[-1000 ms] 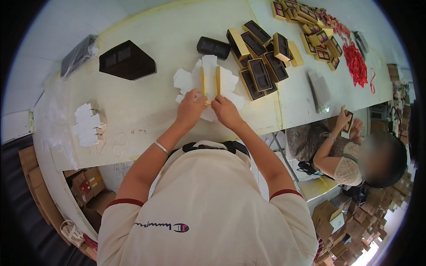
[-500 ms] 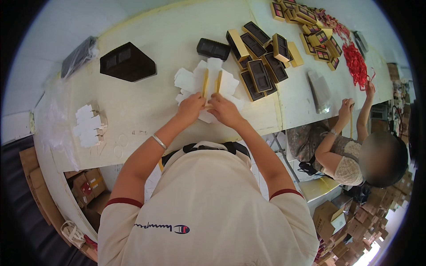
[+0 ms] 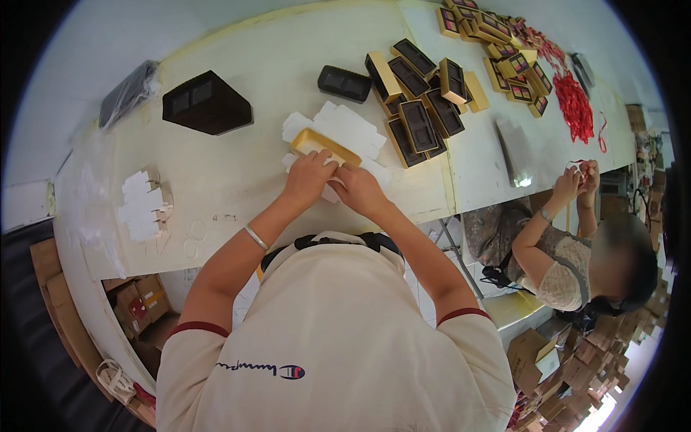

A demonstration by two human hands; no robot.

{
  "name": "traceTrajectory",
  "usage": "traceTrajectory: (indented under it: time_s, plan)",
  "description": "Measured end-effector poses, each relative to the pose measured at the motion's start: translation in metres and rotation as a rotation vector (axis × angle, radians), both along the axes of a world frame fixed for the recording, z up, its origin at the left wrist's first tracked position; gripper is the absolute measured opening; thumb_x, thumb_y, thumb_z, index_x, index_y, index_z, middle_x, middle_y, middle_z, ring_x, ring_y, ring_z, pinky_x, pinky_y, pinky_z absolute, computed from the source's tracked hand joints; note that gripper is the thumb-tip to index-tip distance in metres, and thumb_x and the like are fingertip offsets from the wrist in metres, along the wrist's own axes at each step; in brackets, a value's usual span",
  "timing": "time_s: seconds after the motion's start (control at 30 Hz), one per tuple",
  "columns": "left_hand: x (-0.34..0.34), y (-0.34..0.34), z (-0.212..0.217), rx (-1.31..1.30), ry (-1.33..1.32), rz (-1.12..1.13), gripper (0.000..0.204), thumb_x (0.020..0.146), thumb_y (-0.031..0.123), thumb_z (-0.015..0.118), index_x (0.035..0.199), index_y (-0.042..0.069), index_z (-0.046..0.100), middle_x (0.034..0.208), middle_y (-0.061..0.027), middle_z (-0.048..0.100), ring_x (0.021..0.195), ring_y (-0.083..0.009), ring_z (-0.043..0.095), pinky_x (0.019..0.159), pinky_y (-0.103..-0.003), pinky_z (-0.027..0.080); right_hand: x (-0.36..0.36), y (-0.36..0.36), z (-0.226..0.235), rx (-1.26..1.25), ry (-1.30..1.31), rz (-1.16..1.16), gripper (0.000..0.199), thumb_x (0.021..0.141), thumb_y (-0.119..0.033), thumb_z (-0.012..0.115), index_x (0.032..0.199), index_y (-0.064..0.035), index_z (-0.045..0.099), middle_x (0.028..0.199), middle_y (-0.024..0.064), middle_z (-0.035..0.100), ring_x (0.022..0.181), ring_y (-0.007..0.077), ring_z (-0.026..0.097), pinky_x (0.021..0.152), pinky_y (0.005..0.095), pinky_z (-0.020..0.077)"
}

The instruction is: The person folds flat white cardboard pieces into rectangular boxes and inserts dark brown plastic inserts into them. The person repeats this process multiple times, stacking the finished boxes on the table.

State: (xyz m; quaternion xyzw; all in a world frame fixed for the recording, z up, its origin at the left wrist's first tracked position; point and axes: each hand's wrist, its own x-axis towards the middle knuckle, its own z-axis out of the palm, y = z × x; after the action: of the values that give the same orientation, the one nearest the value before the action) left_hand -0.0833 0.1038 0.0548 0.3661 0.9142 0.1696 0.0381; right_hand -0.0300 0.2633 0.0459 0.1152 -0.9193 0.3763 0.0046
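Note:
A gold cardboard box (image 3: 332,150), long, shallow and open at the top, lies on a pile of flat white card blanks (image 3: 353,128). My left hand (image 3: 309,177) pinches its near wall, fingers bent over the edge. Close beside it, my right hand (image 3: 358,189) has its fingers closed on the same near side, toward the right end. Both hands partly hide that wall. Just beyond the blanks rests a single black plastic insert tray (image 3: 344,83). To the right is a heap of gold boxes fitted with black inserts (image 3: 419,125).
A stack of black inserts (image 3: 207,104) stands at the far left, with more white blanks (image 3: 144,205) nearer. Filled gold boxes (image 3: 515,68) and red ribbon (image 3: 574,108) lie far right. A co-worker (image 3: 561,252) sits at right, holding something small. Cartons (image 3: 147,299) sit below the table.
The gold piece, earlier two upright walls between my hands, now shows as a formed box turned crosswise. The co-worker's raised hand has come down to meet the other.

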Motion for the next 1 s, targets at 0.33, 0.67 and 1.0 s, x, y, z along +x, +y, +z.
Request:
traceTrajectory:
  time_s: [0.33,0.67,1.0]
  plan:
    - [-0.025,-0.037,-0.028,0.189,-0.09,-0.326,0.024,0.067,0.016,0.073,0.087,0.008,0.063,0.106,-0.006,0.058,0.098,-0.0258,0.056,0.082,-0.038,0.046,-0.012,0.045,-0.011,0.36,0.195,0.373,0.029,0.08,-0.015,0.06,0.108,-0.0107,0.057,0.1,0.0085,0.056,0.096,0.0256,0.055,0.084,0.0372,0.0426]
    - [-0.022,-0.031,-0.031,0.271,-0.221,-0.203,0.017,0.074,0.018,0.069,0.08,0.006,0.06,0.098,-0.0056,0.06,0.093,-0.0265,0.055,0.082,-0.037,0.046,-0.044,0.053,-0.023,0.355,0.306,0.588,0.026,0.077,-0.03,0.065,0.091,-0.0087,0.058,0.088,0.0066,0.054,0.09,0.0238,0.055,0.079,0.0346,0.0445]
    - [-0.012,-0.015,-0.035,0.232,-0.287,-0.036,0.028,0.075,0.007,0.064,0.103,0.008,0.06,0.095,-0.0067,0.059,0.093,-0.0267,0.055,0.081,-0.038,0.046,-0.02,0.02,-0.051,0.184,0.383,0.24,0.018,0.077,-0.018,0.066,0.08,-0.0059,0.053,0.079,0.0086,0.052,0.077,0.026,0.053,0.071,0.0365,0.0448]
